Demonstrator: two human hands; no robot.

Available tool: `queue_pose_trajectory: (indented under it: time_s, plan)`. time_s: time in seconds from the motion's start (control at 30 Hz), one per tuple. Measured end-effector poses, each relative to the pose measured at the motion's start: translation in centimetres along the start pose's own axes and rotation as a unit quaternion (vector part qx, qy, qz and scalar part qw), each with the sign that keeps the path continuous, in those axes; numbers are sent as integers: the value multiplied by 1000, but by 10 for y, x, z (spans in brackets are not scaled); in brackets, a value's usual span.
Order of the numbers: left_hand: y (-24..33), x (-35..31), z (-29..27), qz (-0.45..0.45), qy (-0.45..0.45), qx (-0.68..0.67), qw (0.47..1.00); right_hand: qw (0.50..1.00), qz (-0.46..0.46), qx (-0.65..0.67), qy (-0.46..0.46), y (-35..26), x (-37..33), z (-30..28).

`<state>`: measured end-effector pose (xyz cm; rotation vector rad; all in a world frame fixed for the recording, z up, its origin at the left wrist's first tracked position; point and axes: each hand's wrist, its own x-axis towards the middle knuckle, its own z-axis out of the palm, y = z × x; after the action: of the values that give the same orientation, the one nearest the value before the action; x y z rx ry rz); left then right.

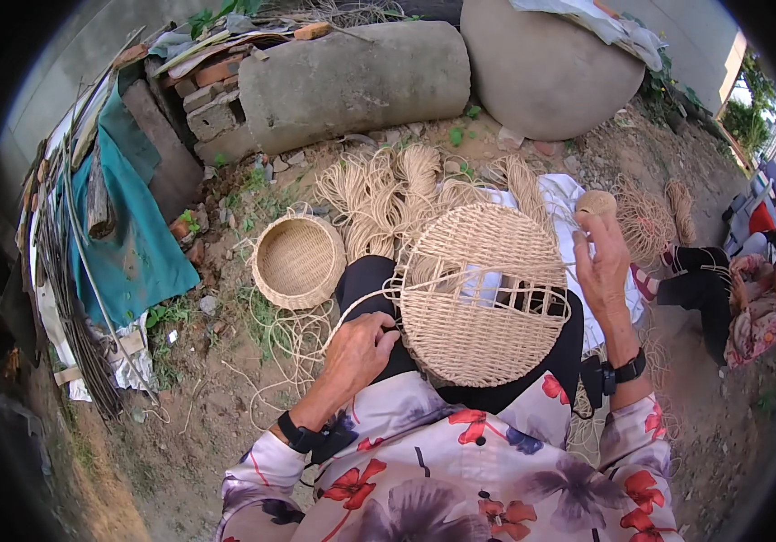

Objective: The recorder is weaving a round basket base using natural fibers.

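Note:
A round woven panel (483, 334) of tan cord rests on my lap, tilted toward me. Dense weave fills its upper and lower parts; between them a band of bare strands leaves open gaps. At its left edge my left hand (358, 352) is closed, with a tan cord (349, 312) running from the panel's rim to the fingers. Raised just beyond the right rim, my right hand (603, 271) has its fingers bent together. A thin strand seems to reach it from the panel, but what sits between the fingertips is too small to make out.
A round woven basket (299, 260) stands on the dirt to my left, loose cord around it. Bundles of tan cord (370, 199) and white cloth (564, 203) lie ahead. A small woven piece (596, 202) is beyond my right hand. Another person (754, 298) sits at right.

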<state>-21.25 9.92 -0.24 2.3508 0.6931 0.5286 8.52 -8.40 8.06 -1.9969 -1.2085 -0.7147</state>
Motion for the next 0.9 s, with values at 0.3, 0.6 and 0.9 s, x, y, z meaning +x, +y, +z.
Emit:
queue_pose_trajectory:
  time_s: [0.3, 0.6, 0.9]
  plan:
    - [-6, 3, 16, 29, -29, -66, 997, 953, -178, 43, -240, -68, -39, 98]
    - [6, -1, 17, 8, -27, -67, 997, 951, -120, 139, -251, -63, -23, 45]
    - [3, -4, 16, 26, -16, -82, 996, 957, 7, 146, -250, -23, -42, 37]
